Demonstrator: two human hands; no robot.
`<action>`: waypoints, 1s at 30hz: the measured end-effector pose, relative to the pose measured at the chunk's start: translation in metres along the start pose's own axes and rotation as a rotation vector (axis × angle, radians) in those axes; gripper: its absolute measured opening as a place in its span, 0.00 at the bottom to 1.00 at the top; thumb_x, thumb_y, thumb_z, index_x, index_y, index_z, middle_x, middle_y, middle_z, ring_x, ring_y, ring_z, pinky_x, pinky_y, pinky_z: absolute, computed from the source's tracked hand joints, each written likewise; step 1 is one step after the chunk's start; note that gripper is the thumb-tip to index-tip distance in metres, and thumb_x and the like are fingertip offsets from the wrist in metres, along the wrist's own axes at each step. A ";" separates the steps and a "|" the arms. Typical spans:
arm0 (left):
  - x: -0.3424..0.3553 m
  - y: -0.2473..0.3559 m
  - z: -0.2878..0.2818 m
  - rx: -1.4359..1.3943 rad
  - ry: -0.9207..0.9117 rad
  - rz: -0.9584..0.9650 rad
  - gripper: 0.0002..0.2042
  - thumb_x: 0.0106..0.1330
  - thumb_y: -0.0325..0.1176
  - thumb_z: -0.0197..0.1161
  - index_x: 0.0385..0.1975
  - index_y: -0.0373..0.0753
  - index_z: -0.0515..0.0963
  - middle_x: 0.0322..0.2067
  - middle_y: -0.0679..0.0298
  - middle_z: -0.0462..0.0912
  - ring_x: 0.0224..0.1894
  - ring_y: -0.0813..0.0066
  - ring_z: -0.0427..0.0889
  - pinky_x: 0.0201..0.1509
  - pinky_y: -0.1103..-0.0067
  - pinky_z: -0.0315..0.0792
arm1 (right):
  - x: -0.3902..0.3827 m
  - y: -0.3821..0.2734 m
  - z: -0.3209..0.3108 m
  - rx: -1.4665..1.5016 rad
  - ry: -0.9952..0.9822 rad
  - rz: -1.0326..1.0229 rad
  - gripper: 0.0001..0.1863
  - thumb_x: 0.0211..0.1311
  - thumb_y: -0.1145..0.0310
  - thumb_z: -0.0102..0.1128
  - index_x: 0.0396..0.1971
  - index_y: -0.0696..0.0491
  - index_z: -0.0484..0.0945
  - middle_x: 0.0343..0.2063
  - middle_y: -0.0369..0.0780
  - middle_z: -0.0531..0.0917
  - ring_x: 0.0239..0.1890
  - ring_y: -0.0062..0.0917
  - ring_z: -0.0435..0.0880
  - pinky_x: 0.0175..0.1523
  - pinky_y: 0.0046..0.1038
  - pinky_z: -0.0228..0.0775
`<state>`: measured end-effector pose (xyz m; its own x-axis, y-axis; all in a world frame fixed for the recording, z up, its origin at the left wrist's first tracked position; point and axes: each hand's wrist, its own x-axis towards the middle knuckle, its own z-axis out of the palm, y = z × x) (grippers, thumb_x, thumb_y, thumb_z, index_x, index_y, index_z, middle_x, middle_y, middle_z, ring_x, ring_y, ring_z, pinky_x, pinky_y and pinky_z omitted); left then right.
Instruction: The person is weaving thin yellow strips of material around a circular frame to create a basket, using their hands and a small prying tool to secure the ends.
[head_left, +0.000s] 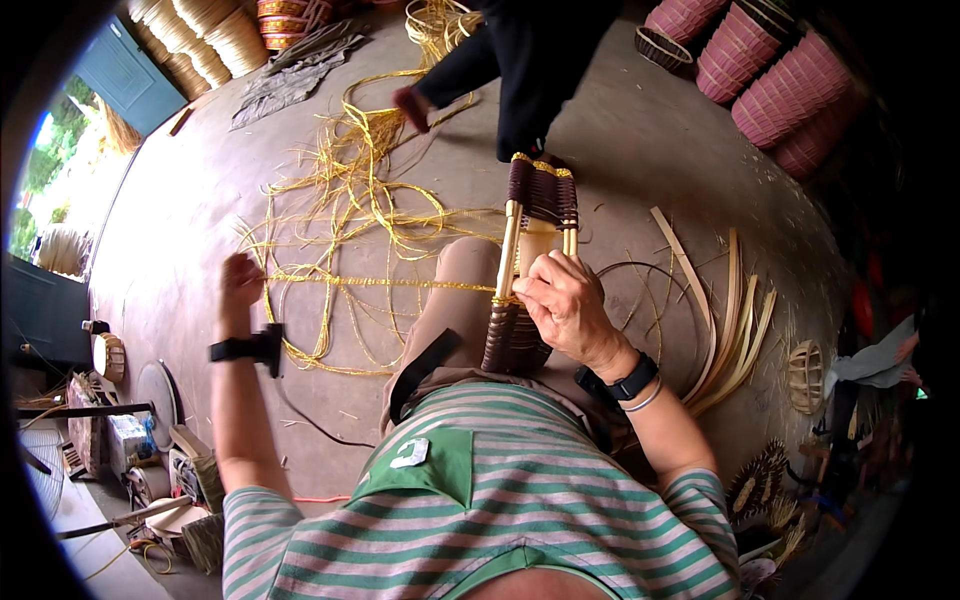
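Observation:
A small oblong basket of pale sticks and dark brown weaving rests on my lap, with gold cord trimming its far end. My right hand is closed at its side, thumb and forefinger pinched where the gold cord meets the sticks; the fingertips partly hide what they grip. From there the cord runs nearly straight and taut leftward to my left hand. That hand, slightly blurred, is closed around the cord, out past my left knee.
Loose gold strands sprawl over the floor ahead and left. Pale curved strips lie to the right. Another person's dark-trousered legs stand just beyond the basket. Stacked pink baskets stand far right; tools and boxes crowd the left.

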<state>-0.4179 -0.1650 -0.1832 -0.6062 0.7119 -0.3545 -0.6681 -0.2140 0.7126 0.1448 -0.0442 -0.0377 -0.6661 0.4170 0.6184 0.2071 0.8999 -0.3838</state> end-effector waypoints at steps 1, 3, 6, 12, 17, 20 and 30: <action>0.000 0.024 -0.032 0.021 0.045 0.052 0.14 0.54 0.28 0.61 0.13 0.46 0.63 0.12 0.73 0.58 0.14 0.82 0.55 0.20 0.83 0.54 | 0.002 -0.001 -0.001 -0.003 -0.020 -0.016 0.06 0.45 0.81 0.58 0.25 0.55 0.77 0.21 0.37 0.69 0.28 0.30 0.71 0.36 0.30 0.64; -0.017 0.067 -0.049 0.051 0.187 0.036 0.15 0.49 0.20 0.59 0.12 0.45 0.60 0.11 0.74 0.57 0.12 0.83 0.52 0.17 0.84 0.50 | 0.002 -0.004 0.016 -0.004 -0.054 -0.044 0.07 0.45 0.80 0.58 0.26 0.55 0.77 0.22 0.37 0.69 0.29 0.29 0.71 0.37 0.30 0.63; -0.037 0.102 -0.071 0.034 0.231 0.081 0.14 0.49 0.21 0.60 0.11 0.42 0.61 0.11 0.73 0.58 0.11 0.83 0.52 0.17 0.84 0.50 | 0.010 -0.012 0.035 0.049 -0.080 -0.065 0.08 0.43 0.80 0.58 0.26 0.55 0.76 0.24 0.38 0.69 0.30 0.30 0.70 0.38 0.30 0.63; -0.034 0.067 -0.010 0.412 0.221 0.039 0.10 0.52 0.35 0.65 0.26 0.40 0.71 0.17 0.68 0.68 0.11 0.83 0.57 0.13 0.86 0.51 | 0.014 -0.020 0.014 0.033 -0.071 -0.035 0.08 0.42 0.80 0.58 0.26 0.55 0.75 0.22 0.38 0.66 0.29 0.30 0.68 0.36 0.31 0.60; -0.018 -0.005 0.005 1.597 0.151 0.098 0.34 0.45 0.41 0.69 0.54 0.36 0.65 0.30 0.58 0.76 0.22 0.75 0.74 0.21 0.78 0.69 | 0.011 -0.019 0.007 0.061 -0.096 -0.007 0.05 0.45 0.77 0.56 0.25 0.56 0.74 0.21 0.39 0.66 0.28 0.33 0.67 0.36 0.32 0.59; -0.091 -0.070 0.163 2.145 -0.018 0.561 0.54 0.38 0.46 0.75 0.66 0.41 0.48 0.66 0.46 0.47 0.68 0.49 0.47 0.67 0.55 0.46 | -0.004 -0.008 0.019 0.048 -0.035 0.006 0.05 0.45 0.75 0.56 0.25 0.56 0.74 0.21 0.40 0.66 0.28 0.34 0.68 0.37 0.33 0.59; -0.172 -0.168 0.292 1.279 -1.024 0.642 0.29 0.56 0.24 0.58 0.58 0.35 0.54 0.18 0.53 0.73 0.22 0.50 0.75 0.21 0.63 0.65 | 0.002 -0.010 0.015 -0.076 -0.051 -0.025 0.04 0.44 0.74 0.57 0.23 0.53 0.73 0.23 0.38 0.66 0.31 0.30 0.68 0.36 0.31 0.61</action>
<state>-0.0752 -0.0564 -0.0646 0.2126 0.9366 0.2785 0.5774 -0.3503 0.7374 0.1304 -0.0544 -0.0435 -0.7071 0.3894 0.5903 0.2429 0.9177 -0.3144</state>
